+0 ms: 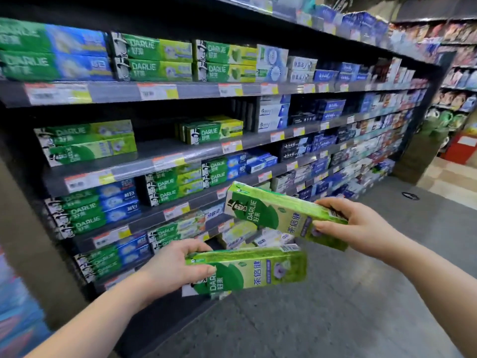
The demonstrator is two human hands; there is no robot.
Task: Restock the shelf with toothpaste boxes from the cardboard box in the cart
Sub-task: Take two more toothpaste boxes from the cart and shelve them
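My left hand (173, 267) grips the left end of a green toothpaste box (258, 272), held roughly level in front of the lower shelves. My right hand (353, 223) holds the right end of a second green toothpaste box (273, 213), tilted with its left end raised toward the shelving. The dark shelf unit (180, 155) fills the left and middle of the view. On its second shelf, a stack of matching light green boxes (87, 142) lies at the left and a smaller stack (214, 130) sits further right, with a gap between them. The cart and cardboard box are out of view.
Shelves above and below hold several rows of green and blue toothpaste boxes (152, 56), with price tags (157, 91) along the shelf edges. Grey aisle floor (361, 306) stretches to the right. More stocked shelving (456, 73) and a red display (464, 146) stand at the far right.
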